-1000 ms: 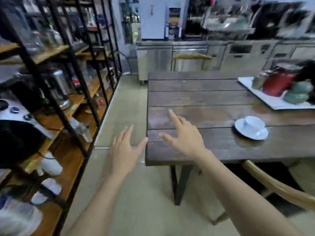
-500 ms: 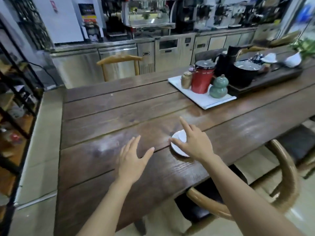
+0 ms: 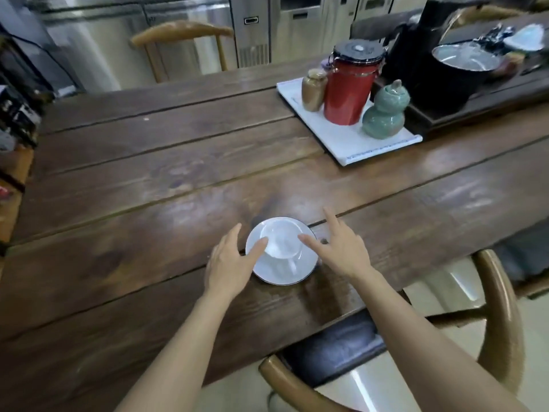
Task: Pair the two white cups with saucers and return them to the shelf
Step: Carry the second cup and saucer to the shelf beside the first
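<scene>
A white cup [image 3: 281, 239] stands on a white saucer [image 3: 282, 270] with a thin dark rim, near the front edge of the dark wooden table [image 3: 148, 188]. My left hand [image 3: 230, 261] is open at the saucer's left side, its thumb over the cup's left rim. My right hand [image 3: 338, 248] is open at the saucer's right side, thumb pointing at the cup. Neither hand has closed on anything. The shelf shows only as a sliver at the far left edge [image 3: 12, 185].
A white tray [image 3: 347, 144] at the back right carries a red canister [image 3: 349, 84], a brown jar [image 3: 313, 89] and a green gourd jar [image 3: 383, 111]. A dark tea tray with a black pot [image 3: 454, 75] lies behind. A wooden chair [image 3: 499, 316] stands under my right arm.
The view swung from the shelf to the table and closed in. Both hands moved forward and now flank the cup and saucer; before, only the right hand was over it.
</scene>
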The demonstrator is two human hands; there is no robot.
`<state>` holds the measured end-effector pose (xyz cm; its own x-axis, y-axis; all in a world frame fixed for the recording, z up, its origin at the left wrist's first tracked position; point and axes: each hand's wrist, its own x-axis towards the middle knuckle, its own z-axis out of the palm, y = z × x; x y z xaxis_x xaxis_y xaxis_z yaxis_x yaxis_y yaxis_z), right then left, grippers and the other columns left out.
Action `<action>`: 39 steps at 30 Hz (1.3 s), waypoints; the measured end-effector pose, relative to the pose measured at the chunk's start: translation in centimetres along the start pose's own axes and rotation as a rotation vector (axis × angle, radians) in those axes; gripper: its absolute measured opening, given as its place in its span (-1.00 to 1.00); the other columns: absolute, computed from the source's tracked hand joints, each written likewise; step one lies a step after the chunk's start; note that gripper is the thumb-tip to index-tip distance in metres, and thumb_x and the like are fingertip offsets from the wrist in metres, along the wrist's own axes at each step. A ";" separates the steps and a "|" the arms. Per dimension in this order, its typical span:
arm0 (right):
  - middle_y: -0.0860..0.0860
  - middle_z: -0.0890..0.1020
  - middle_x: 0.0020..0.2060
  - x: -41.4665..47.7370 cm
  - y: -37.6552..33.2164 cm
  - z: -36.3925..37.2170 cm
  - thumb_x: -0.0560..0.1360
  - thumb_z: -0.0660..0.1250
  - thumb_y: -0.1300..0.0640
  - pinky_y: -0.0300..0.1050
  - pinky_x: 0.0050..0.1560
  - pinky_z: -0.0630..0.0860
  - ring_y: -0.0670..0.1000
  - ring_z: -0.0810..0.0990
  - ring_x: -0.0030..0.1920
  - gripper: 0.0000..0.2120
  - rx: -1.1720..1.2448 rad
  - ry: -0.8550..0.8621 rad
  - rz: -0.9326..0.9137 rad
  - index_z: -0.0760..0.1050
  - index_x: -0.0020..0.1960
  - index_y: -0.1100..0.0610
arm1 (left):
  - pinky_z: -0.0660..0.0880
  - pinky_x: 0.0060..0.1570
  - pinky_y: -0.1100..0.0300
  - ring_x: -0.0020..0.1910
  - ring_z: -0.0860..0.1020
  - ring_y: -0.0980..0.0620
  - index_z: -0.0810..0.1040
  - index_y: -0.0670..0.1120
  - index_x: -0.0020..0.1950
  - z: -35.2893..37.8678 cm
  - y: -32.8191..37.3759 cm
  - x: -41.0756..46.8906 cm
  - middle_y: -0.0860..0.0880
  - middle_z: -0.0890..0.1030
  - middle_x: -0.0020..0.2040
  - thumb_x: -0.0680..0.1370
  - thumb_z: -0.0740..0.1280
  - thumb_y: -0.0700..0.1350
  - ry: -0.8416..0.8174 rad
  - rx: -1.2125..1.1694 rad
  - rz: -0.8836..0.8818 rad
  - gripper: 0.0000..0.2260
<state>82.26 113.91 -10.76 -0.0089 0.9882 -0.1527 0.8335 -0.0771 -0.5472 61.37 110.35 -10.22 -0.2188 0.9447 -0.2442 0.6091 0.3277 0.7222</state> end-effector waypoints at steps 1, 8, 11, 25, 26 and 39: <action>0.07 0.43 0.34 0.3 0.5 0.4 0.36 0.16 -0.43 0.09 0.20 0.33 0.12 0.41 0.31 -0.13 0.005 -0.033 0.017 0.07 0.49 0.04 | 0.20 0.35 -0.04 0.46 0.21 -0.03 0.17 0.04 0.49 0.7 0.0 0.3 0.02 0.25 0.51 0.43 0.24 0.30 -0.005 -0.043 -0.033 -0.29; -0.19 0.52 -0.45 0.7 1.2 1.5 0.32 0.26 -0.36 -0.30 -0.39 0.31 -0.20 0.47 -0.39 -0.65 0.445 -0.235 0.117 0.43 -0.31 -0.09 | 0.57 -0.09 0.01 0.09 0.55 -0.03 0.41 -0.07 0.26 3.1 0.5 1.0 -0.07 0.52 0.25 0.42 0.38 0.14 -0.069 -0.460 -0.336 -0.50; -0.09 0.58 -0.27 0.8 1.0 2.1 0.34 0.29 -0.29 -0.23 -0.31 0.37 -0.07 0.55 -0.25 -0.59 0.564 -0.287 0.149 0.53 -0.12 0.06 | 0.57 -0.35 0.10 -0.05 0.60 -0.01 0.50 -0.15 0.15 2.7 0.6 1.1 -0.10 0.59 0.12 0.40 0.45 0.05 -0.091 -0.647 -0.428 -0.58; 0.02 0.47 0.00 -5.9 -12.6 5.3 0.47 0.31 -0.05 -0.20 -0.53 0.52 -0.02 0.56 -0.09 -0.59 0.873 -0.350 0.027 0.29 0.17 0.15 | 0.60 -0.35 0.07 0.07 0.58 -0.09 0.36 -0.03 0.04 -9.4 -4.5 -8.2 -0.06 0.49 0.15 0.34 0.49 0.10 0.116 -0.902 -0.373 -0.55; 0.00 0.47 -0.02 -6.9 -14.0 6.0 0.47 0.30 -0.05 -0.24 -0.51 0.50 -0.07 0.54 -0.11 -0.61 0.846 -0.348 -0.018 0.29 0.15 0.16 | 0.60 -0.34 0.06 0.07 0.58 -0.09 0.36 -0.03 0.05 -10.7 -5.4 -9.5 -0.07 0.49 0.16 0.33 0.49 0.10 0.155 -0.922 -0.371 -0.55; 0.02 0.51 -0.08 -31.6 -34.8 18.4 0.39 0.35 -0.09 -0.24 -0.46 0.53 0.04 0.56 -0.13 -0.58 0.778 -0.746 -0.413 0.36 0.04 0.21 | 0.57 -0.44 0.16 -0.03 0.61 -0.08 0.39 0.02 0.01 -27.4 -23.2 -35.6 -0.02 0.54 0.10 0.33 0.48 0.14 0.714 -1.088 -0.378 -0.59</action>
<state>43.44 82.97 -2.03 -0.7421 0.6531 -0.1508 0.1275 -0.0833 -0.9883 34.11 68.81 -0.55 -0.7843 0.4796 -0.3936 -0.4095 0.0765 0.9091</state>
